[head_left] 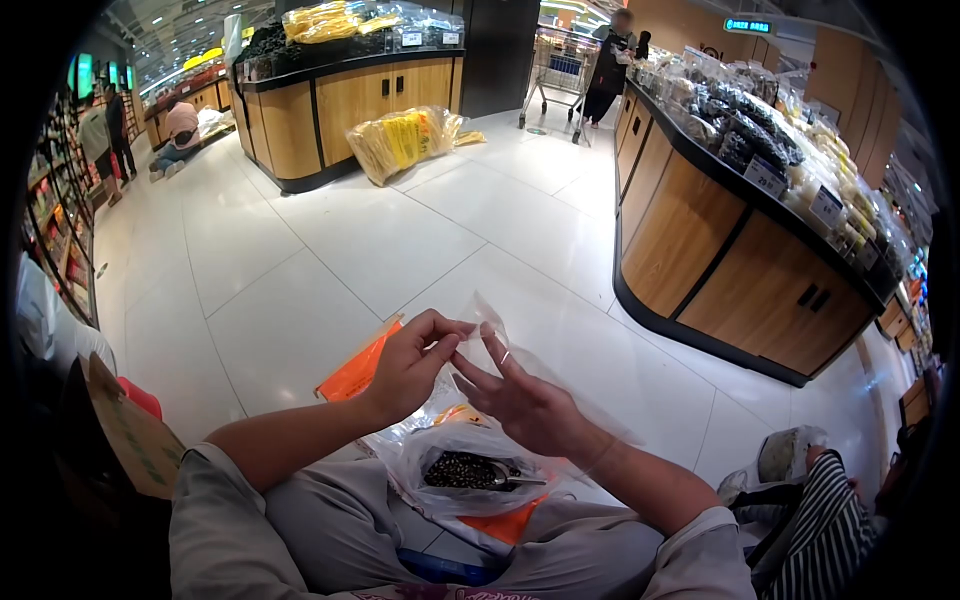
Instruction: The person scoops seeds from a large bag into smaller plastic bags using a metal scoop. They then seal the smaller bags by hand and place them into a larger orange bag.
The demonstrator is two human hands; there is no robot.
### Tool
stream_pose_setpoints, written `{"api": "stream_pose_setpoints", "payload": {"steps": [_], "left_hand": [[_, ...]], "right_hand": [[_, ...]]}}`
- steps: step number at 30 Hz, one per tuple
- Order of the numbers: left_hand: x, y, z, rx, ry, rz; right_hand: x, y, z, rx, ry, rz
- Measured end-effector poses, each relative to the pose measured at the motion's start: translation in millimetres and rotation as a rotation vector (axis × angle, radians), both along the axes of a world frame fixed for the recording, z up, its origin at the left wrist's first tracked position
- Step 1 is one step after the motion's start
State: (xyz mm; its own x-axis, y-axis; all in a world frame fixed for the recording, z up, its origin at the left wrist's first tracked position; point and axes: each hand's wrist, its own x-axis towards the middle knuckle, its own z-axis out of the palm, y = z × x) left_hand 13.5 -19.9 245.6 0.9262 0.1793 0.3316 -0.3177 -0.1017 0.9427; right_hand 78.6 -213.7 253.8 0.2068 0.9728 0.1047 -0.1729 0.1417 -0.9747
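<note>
A clear plastic bag point(570, 385) hangs at my hands in the middle of the view. My left hand point(412, 362) pinches its edge between thumb and fingers. My right hand point(525, 395) has its fingers spread, and the thin film lies over and beside them. Below, between my knees, an open plastic sack point(410, 465) holds dark, speckled small pieces point(455, 470). A metal scoop point(510, 477) rests in them. Behind my left hand stands an orange package point(362, 366).
Wooden display counters point(690, 235) stand right and back left. A yellow-printed bundle point(405, 142) lies on the floor. A cardboard box point(130, 425) is at left. Someone in striped clothing point(825, 525) sits close at right. A shopper stands near a cart point(560, 75).
</note>
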Motion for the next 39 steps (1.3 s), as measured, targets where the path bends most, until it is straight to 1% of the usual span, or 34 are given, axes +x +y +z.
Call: {"api": "stream_pose_setpoints", "payload": {"steps": [4, 6, 10, 12, 16, 18, 19, 22, 24, 28, 34, 36, 39], "left_hand": [[-0.9, 0.7, 4.5, -0.039, -0.002, -0.021], [-2.7, 4.3, 9.6, 0.060, 0.024, -0.011], [-2.0, 8.3, 8.3, 0.051, 0.062, -0.028], [-1.7, 7.9, 9.5, -0.010, 0.082, -0.061], [1.6, 8.2, 6.6, -0.087, 0.087, -0.048], [1.3, 11.0, 8.7, -0.058, 0.153, -0.028], [0.9, 10.7, 9.4, -0.056, 0.152, -0.026], [-0.4, 7.4, 12.2, -0.051, 0.157, -0.024], [-2.6, 4.9, 12.2, 0.019, 0.140, -0.059], [-2.7, 4.4, 5.3, 0.074, 0.185, -0.102], [-5.1, 2.7, 9.8, 0.136, 0.143, -0.110], [-3.6, 3.6, 7.6, 0.165, 0.156, -0.117], [0.5, 2.6, 2.1, 0.157, 0.179, -0.129]], "right_hand": [[6.8, -1.5, -3.5, 0.048, 0.014, 0.027], [10.5, -0.3, -4.9, 0.100, 0.316, 0.021], [10.8, -3.0, -0.8, 0.061, 0.406, -0.021], [8.5, -3.9, 0.1, 0.033, 0.429, -0.064], [13.5, -3.0, -11.6, 0.027, 0.335, -0.055], [14.6, -3.3, -16.1, -0.033, 0.304, -0.161], [14.5, -3.6, -15.3, -0.031, 0.304, -0.158], [13.4, -5.4, -8.6, -0.028, 0.303, -0.112], [12.2, -7.0, -3.3, -0.037, 0.314, -0.064], [12.0, -8.9, -8.2, -0.051, 0.303, -0.025], [7.7, -10.0, -8.5, -0.031, 0.259, 0.016], [5.7, -10.6, -4.4, -0.111, -0.126, -0.030], [5.4, -8.7, -10.1, -0.096, -0.085, -0.020]]}}
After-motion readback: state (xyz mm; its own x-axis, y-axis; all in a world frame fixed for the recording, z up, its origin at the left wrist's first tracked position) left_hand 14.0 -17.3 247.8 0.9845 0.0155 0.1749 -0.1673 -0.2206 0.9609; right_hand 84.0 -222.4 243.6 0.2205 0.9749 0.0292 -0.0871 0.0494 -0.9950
